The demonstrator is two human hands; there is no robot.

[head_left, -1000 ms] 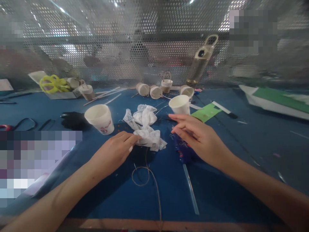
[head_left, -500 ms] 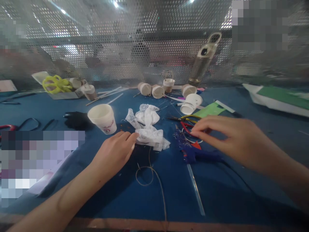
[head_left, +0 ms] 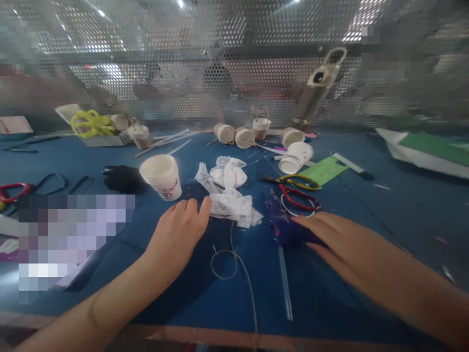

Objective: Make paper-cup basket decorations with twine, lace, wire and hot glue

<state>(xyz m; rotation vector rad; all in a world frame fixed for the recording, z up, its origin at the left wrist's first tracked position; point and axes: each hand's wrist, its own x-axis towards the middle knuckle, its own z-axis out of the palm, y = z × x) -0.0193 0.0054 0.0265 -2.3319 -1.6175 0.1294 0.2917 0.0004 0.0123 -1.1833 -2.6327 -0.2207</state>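
Note:
My left hand rests on the blue table with its fingers curled. Its index fingertip meets the left edge of a bunched white lace strip; whatever may be under the fingers is hidden. My right hand is closed around the handle of a blue glue gun, fingers above and thumb below. A clear glue stick sticks out of the gun towards me. Just beyond lie red-handled scissors and yellow-handled pliers or snips. Thin brown cord loops between my hands.
Stacked paper cups stand left of the lace, with a black bundle behind. Several small twine-wrapped cups line the back by a perforated metal screen. A bottle leans there. A green sheet lies right.
My right hand has come down from above the scissors onto the glue gun, and the gun with its stick has turned slightly. My left hand stays beside the lace, its index finger raised a little.

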